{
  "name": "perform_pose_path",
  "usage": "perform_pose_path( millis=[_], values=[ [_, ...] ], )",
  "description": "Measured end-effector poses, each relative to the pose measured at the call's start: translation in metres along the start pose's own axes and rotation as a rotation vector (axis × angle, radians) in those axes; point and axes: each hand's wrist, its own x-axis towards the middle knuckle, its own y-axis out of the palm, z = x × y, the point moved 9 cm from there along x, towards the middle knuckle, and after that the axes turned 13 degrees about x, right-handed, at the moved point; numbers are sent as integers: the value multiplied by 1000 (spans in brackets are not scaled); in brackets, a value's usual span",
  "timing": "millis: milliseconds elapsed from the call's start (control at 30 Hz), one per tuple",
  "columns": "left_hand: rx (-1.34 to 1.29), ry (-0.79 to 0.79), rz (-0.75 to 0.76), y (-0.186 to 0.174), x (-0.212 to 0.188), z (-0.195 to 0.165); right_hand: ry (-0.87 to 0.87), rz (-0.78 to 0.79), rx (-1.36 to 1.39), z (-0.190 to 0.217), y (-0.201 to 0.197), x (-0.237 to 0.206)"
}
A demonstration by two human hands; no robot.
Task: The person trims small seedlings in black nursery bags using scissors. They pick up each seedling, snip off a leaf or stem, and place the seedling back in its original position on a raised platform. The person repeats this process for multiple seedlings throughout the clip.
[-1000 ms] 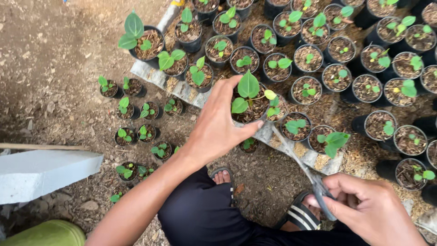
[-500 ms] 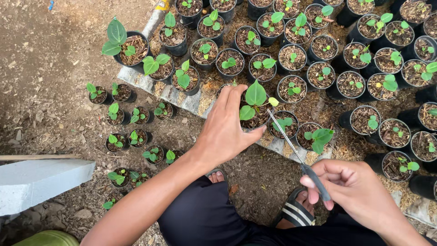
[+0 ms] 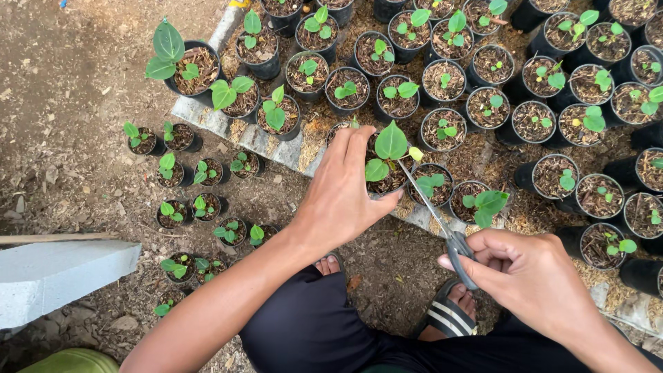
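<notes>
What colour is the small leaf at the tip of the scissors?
Pale yellow leaf, unlike its green neighbours; the head view shows it at the scissors tip.

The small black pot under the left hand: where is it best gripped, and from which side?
Grip the black pot by its round side wall just below the rim, from the near left, as the left hand does. The seedling's leaves rise over the middle, and the scissors in the right hand come in from the right.
</notes>
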Motion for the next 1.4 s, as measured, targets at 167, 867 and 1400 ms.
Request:
perform_pose_path(
  millis=[167,867,1400],
  values=[
    [7,29,-22,-2,-3,-1,-36,-11,12,11,2,-1],
    [-172,-45,141,-12,-16,14,-82,99,84,1,15,-12],
    [-523,-46,433,18,-17,33,101,217,30,-34,0,-9]
  ],
)
